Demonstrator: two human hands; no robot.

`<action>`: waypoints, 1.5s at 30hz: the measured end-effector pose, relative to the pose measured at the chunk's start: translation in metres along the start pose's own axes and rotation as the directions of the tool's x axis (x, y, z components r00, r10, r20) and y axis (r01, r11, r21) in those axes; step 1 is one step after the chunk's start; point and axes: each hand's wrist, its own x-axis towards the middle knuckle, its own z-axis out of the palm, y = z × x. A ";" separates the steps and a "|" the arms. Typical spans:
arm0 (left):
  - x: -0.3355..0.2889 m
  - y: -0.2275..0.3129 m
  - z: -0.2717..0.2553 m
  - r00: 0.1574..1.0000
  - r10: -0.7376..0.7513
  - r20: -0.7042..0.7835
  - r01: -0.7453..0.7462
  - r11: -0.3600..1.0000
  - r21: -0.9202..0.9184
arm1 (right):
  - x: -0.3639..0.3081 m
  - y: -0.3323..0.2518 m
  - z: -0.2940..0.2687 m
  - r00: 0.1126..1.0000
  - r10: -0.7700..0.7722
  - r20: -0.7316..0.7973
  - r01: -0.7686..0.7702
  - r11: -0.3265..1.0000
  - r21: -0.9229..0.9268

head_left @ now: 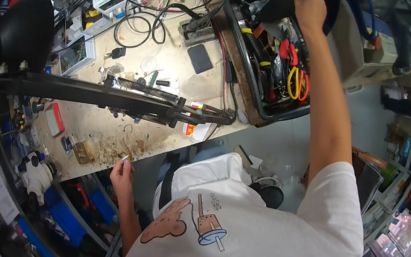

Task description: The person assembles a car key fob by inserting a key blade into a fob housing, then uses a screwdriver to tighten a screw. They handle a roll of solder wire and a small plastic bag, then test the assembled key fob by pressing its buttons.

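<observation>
At the near edge of the workbench [171, 147], my left hand [123, 180] is closed, with a small silvery piece [125, 158] pinched in its fingertips. The piece is too small to name. My right arm stretches forward past a black tool bin [284, 113]. Over the bin's far end, my right hand [310, 9] has its fingers bent at the edge of a dark, flat flap-like piece [279, 10], seemingly gripping it. Inside the bin lie red-handled pliers [288, 52], a yellow-and-red-handled tool [294, 83] and several other hand tools, partly covered by one another.
A black spring-balanced lamp arm [79, 92] crosses low over the bench. Cables [151, 29] tangle at the back, near a dark flat rectangular device [200, 58]. A red-and-white box [54, 119] and a brass-coloured block [84, 152] sit at the left front. A stereo microscope-like white device [35, 176] stands left.
</observation>
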 end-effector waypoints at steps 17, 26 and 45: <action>-0.010 -0.017 -0.004 1.000 -0.021 0.014 0.022 0.998 -0.061 | -0.029 0.029 0.016 0.970 -0.110 -0.215 0.080 0.987 -0.141; -0.003 -0.007 0.006 0.995 -0.058 0.087 0.064 0.996 -0.070 | -0.146 -0.119 0.063 0.538 0.005 0.843 -0.039 0.999 0.019; -0.011 -0.021 -0.004 0.995 -0.034 0.091 0.044 0.993 -0.112 | -0.206 -0.034 0.175 0.659 0.050 0.750 -0.407 0.863 0.300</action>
